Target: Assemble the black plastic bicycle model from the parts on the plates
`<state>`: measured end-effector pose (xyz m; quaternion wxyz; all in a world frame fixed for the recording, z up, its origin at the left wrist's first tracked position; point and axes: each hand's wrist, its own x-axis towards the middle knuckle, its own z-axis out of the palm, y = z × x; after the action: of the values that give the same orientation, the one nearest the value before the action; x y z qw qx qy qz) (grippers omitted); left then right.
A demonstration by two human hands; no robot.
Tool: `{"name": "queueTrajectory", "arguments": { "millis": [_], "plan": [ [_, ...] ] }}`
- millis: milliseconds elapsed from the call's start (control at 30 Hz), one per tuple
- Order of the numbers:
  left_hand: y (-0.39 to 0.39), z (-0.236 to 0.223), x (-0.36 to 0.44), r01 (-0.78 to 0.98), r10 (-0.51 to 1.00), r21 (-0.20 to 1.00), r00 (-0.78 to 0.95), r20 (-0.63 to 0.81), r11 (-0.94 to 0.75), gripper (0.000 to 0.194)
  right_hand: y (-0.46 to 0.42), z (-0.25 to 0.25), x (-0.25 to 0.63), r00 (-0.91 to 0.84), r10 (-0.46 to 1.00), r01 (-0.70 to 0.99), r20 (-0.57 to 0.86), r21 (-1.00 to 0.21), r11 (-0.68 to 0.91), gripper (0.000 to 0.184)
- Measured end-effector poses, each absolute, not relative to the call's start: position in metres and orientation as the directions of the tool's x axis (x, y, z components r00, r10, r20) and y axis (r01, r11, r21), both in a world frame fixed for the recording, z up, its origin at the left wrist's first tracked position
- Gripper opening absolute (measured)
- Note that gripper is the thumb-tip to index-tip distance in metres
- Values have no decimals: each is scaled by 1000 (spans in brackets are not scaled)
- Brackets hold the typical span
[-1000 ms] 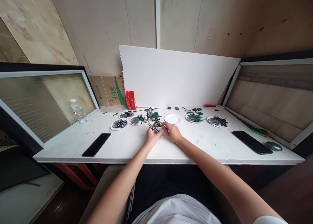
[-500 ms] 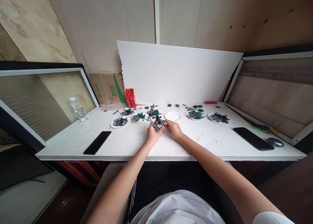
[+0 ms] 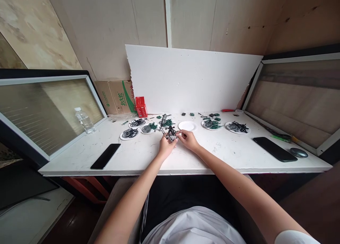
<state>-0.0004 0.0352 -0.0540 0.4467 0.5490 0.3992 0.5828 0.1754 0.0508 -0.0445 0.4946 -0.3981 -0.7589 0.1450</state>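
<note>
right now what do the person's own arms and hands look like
The left hand and right hand wear no gloves, and both forearms are bare. A white sleeve edge shows on the right arm; none shows on the left arm. Rings can't be made out.

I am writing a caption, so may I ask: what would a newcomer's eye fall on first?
Probably the large white board, standing at the back of the table. Then the small bicycle-like model in the left hand at the centre, the right hand at its side, and the red box before the board's left end.
</note>
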Motion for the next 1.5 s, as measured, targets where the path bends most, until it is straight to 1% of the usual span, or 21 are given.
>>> {"name": "queueTrajectory", "arguments": {
  "millis": [200, 467, 600, 900, 1267, 1367, 1500],
  "plan": [
    [36, -58, 0, -47, 960, 959, 18, 281, -280, 54, 53, -47, 179, -153, 807, 337, 570, -738, 585, 50],
    [37, -60, -2, 31, 955, 955, 35, 295, -296, 53, 55, -47, 183, -186, 848, 226, 497, -818, 529, 57],
    [36, -59, -2, 67, 955, 953, 29, 296, -297, 50, 56, -47, 184, -195, 858, 205, 475, -836, 510, 57],
    [30, -51, 1, 56, 954, 952, 17, 299, -300, 48, 62, -49, 188, -244, 875, 131, 418, -880, 457, 55],
    [32, -55, 1, 94, 950, 945, 43, 309, -312, 45, 62, -47, 192, -245, 890, 103, 384, -902, 418, 50],
    [32, -56, 0, 124, 951, 943, 52, 304, -308, 44, 61, -45, 193, -266, 885, 86, 381, -905, 416, 48],
    [31, -56, -1, 219, 941, 916, 46, 335, -337, 41, 59, -43, 195, -293, 884, 76, 364, -913, 401, 47]
  ]
}}
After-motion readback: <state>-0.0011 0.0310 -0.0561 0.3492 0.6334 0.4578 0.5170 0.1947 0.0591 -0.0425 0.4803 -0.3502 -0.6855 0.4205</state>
